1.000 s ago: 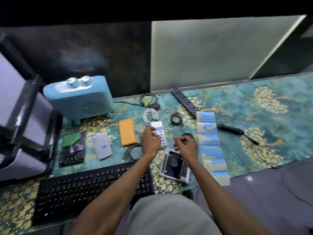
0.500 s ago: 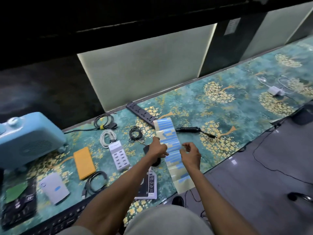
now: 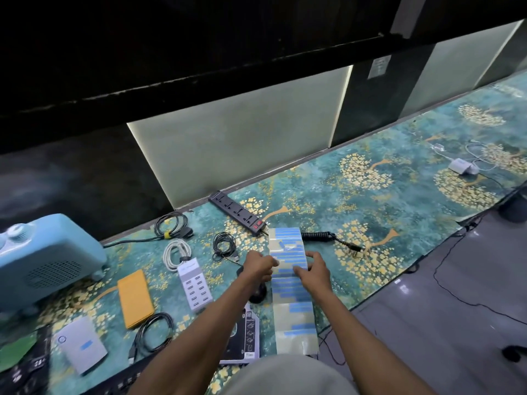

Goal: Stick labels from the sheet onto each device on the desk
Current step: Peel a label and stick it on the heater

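Observation:
A long label sheet [image 3: 293, 292] with blue labels lies lengthwise on the desk mat, its near end over the desk edge. My left hand [image 3: 258, 267] pinches the sheet's left edge and my right hand [image 3: 315, 270] presses fingertips on its right side. Left of the sheet lie a white multi-port USB charger [image 3: 195, 285], an orange power bank [image 3: 135, 297], a white hard drive [image 3: 81, 347] bearing a blue label, and a drive caddy [image 3: 243, 334]. A black mouse [image 3: 258, 293] shows under my left wrist.
A light-blue heater [image 3: 48, 259] stands at far left. A black power strip [image 3: 236, 212], coiled cables [image 3: 171, 225] and a coiled black cord [image 3: 322, 236] lie behind the sheet. A white adapter [image 3: 462, 166] sits far right. A keyboard's edge [image 3: 125, 380] is at the bottom left.
The camera view swung right. My left hand left the USB charger and both hands moved onto the label sheet.

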